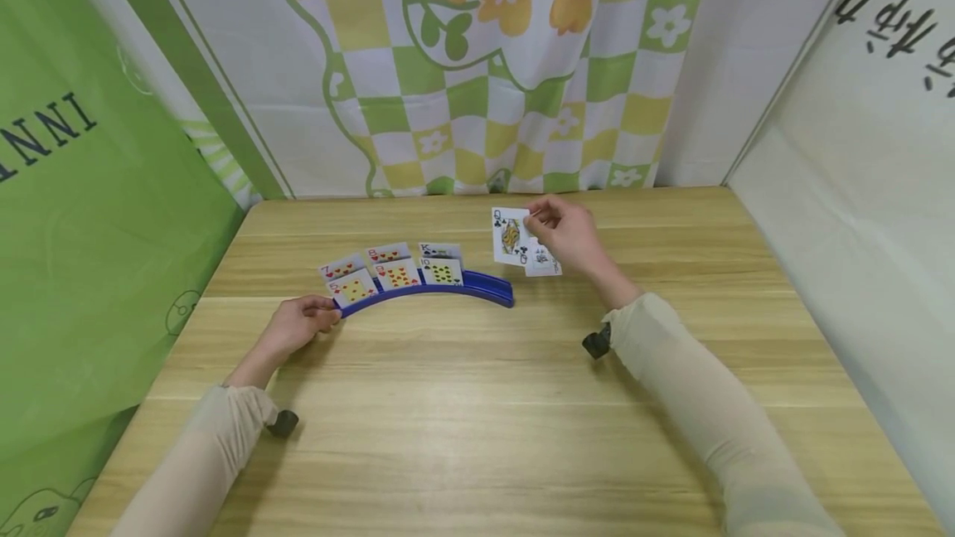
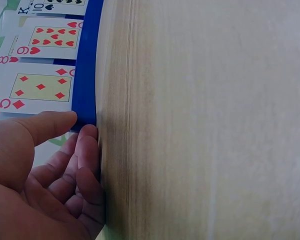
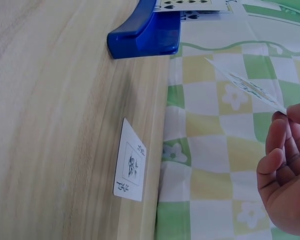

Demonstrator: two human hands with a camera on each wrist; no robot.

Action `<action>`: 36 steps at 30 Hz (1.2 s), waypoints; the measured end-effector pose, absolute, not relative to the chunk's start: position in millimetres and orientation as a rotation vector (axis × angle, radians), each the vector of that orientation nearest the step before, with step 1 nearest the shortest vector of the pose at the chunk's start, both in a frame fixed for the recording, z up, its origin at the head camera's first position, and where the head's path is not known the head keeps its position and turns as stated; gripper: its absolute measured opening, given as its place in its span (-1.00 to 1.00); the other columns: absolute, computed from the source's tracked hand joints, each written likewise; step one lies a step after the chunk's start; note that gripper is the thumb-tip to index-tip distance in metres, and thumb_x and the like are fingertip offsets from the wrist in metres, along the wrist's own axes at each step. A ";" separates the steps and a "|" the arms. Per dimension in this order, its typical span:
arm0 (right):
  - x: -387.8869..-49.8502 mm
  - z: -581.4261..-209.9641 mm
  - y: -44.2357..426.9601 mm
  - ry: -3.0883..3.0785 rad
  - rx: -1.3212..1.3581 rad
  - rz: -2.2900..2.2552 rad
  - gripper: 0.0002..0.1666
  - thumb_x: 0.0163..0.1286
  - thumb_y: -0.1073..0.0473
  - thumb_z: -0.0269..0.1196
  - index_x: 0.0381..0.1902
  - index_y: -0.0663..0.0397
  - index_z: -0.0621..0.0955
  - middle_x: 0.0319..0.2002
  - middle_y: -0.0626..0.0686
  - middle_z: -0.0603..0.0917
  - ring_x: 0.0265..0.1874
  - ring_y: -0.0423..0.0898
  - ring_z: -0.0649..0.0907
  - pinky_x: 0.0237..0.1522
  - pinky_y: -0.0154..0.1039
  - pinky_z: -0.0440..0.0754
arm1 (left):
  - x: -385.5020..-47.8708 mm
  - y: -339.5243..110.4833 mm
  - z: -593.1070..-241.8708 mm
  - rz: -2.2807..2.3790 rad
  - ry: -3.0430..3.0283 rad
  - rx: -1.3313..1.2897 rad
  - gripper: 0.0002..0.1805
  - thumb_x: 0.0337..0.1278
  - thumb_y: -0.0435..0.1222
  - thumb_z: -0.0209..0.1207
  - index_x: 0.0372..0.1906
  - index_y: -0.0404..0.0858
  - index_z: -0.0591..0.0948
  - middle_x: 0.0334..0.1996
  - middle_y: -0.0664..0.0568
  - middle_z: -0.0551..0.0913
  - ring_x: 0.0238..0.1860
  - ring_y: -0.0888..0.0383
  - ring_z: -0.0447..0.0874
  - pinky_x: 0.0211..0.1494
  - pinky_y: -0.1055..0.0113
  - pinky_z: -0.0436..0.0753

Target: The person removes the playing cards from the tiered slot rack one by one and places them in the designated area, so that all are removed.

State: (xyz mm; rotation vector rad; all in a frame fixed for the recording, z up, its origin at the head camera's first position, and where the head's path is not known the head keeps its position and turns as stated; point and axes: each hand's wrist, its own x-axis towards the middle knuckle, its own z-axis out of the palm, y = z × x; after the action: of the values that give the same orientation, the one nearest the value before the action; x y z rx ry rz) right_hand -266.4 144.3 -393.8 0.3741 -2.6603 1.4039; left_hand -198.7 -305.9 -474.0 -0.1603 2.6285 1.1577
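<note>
A curved blue playing-card holder stands on the table with two rows of cards. In front are the five of diamonds, nine of hearts and ten of spades. Partly covered behind them are a seven, an eight of hearts and a king. My left hand pinches the holder's left end, thumb on top in the left wrist view. Right of the holder, my right hand pinches a queen of clubs in the air. A joker card lies on the table below it.
The wooden table meets a checked, flowered curtain at its back edge. A green cloth hangs at the left, a white one with dark writing at the right. Small dark cameras sit on both wrists.
</note>
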 end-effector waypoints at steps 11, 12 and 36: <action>-272.2 -394.3 154.1 -2.681 0.314 1.364 -0.72 0.42 0.16 0.23 0.02 0.15 0.63 -0.21 0.16 0.74 -0.39 -0.09 0.62 -0.38 -0.32 0.59 | -200.4 -306.5 -474.3 1.153 2.633 -0.154 -0.51 0.36 -0.15 0.18 0.18 -0.44 0.52 -0.06 -0.30 0.72 -0.29 0.21 0.69 -0.27 0.39 0.60; -272.5 -394.2 155.0 -2.682 0.302 1.363 -0.72 0.42 0.16 0.23 0.02 0.15 0.63 -0.21 0.16 0.74 -0.39 -0.10 0.62 -0.38 -0.32 0.59 | -200.4 -306.6 -474.4 1.151 2.634 -0.153 -0.51 0.36 -0.15 0.18 0.18 -0.44 0.52 -0.06 -0.30 0.72 -0.29 0.21 0.69 -0.26 0.39 0.60; -281.8 -404.5 180.4 -2.674 0.218 1.368 -0.68 0.42 0.17 0.22 0.04 0.24 0.61 -0.21 0.21 0.73 -0.44 -0.17 0.61 -0.46 -0.40 0.59 | -201.1 -307.3 -475.4 1.133 2.635 -0.154 -0.49 0.37 -0.11 0.18 0.19 -0.42 0.52 -0.06 -0.28 0.72 -0.28 0.19 0.69 -0.26 0.38 0.58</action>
State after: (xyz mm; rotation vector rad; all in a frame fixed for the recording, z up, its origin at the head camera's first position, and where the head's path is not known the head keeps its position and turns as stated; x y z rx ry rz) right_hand -281.8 180.4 -404.5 0.2183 -2.6744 1.3675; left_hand -201.1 -307.3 -475.4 -0.1540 2.6355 1.1332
